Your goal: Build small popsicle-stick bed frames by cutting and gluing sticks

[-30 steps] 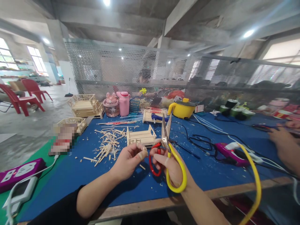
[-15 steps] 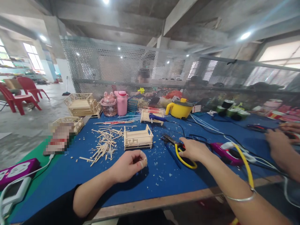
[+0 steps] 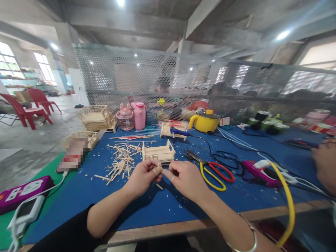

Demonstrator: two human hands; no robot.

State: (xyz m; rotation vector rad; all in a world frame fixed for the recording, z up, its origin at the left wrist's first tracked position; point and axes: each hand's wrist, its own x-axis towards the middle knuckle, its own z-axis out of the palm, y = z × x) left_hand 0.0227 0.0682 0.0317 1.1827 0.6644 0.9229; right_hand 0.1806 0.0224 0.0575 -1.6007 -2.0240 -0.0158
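My left hand (image 3: 144,177) is closed in a pinch over the blue tabletop, its fingertips meeting those of my right hand (image 3: 189,179). Whatever the fingers hold between them is too small or hidden to name. Just beyond my hands stands a small wooden stick frame (image 3: 158,152), like a tiny bed, its near edge partly covered by my fingers. To the right lie scissors (image 3: 210,168) with one yellow and one red handle, touched by neither hand. Loose wooden sticks (image 3: 122,162) are heaped left of the frame.
A blue glue gun (image 3: 180,131) rests on another stick frame at the back. Behind are a yellow electric pot (image 3: 206,121) and a pink bottle (image 3: 140,117). Cables and a purple power strip (image 3: 259,175) lie right, near a co-worker's hand (image 3: 325,161). A phone (image 3: 73,155) lies left.
My right hand has let go of the scissors and moved left to meet my left hand. The scissors now lie on the table. The co-worker's hand has shifted right.
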